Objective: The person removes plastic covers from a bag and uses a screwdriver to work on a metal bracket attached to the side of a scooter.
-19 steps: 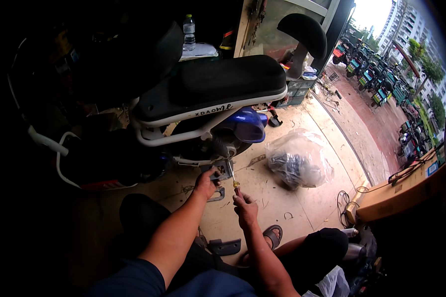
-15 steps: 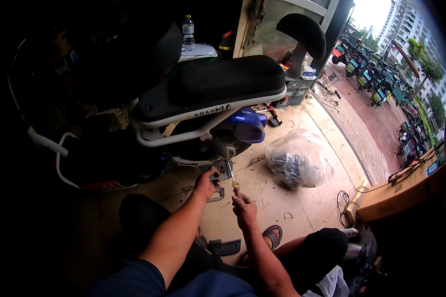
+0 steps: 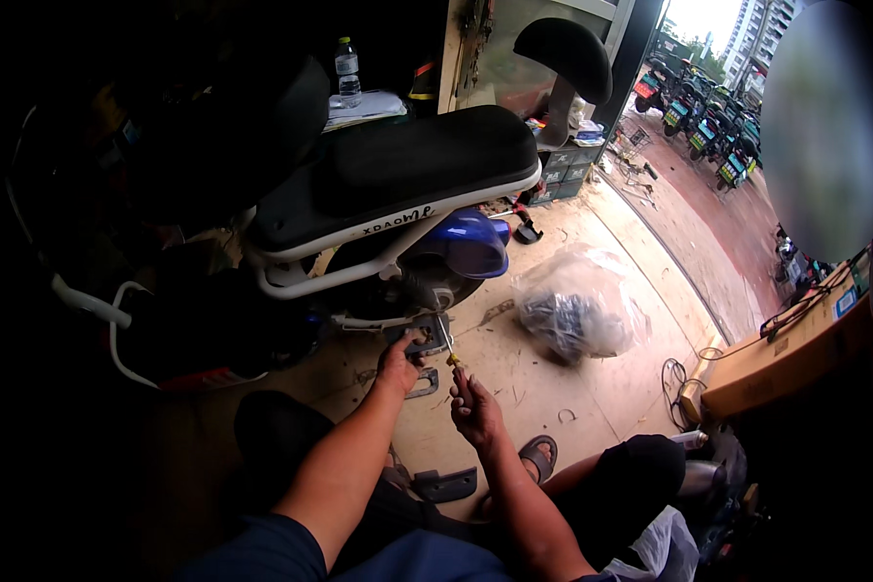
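Observation:
A screwdriver (image 3: 454,362) with a dark reddish handle and yellow collar is gripped in my right hand (image 3: 476,415). Its thin metal shaft points up toward the scooter's rear wheel hub, its tip beside a dark grey plate (image 3: 436,333). My left hand (image 3: 398,365) has its fingers closed on the left part of that plate, close to the floor; small bits on it are too fine to name. Above both hands stands an electric scooter (image 3: 364,228) with a long black seat, white frame and blue rear fender. A dark slotted part (image 3: 424,382) lies just under my left hand.
To the right sits a transparent plastic bag (image 3: 582,306) with dark contents. A black footrest-like piece (image 3: 444,484) lies between my feet. At the right are a cardboard box (image 3: 791,359) and a black cable (image 3: 677,388). A water bottle (image 3: 348,75) stands behind the seat.
The whole view has shifted slightly, with the scooter now a little further left. My right hand has turned a little on the screwdriver handle; my left hand stays at the plate.

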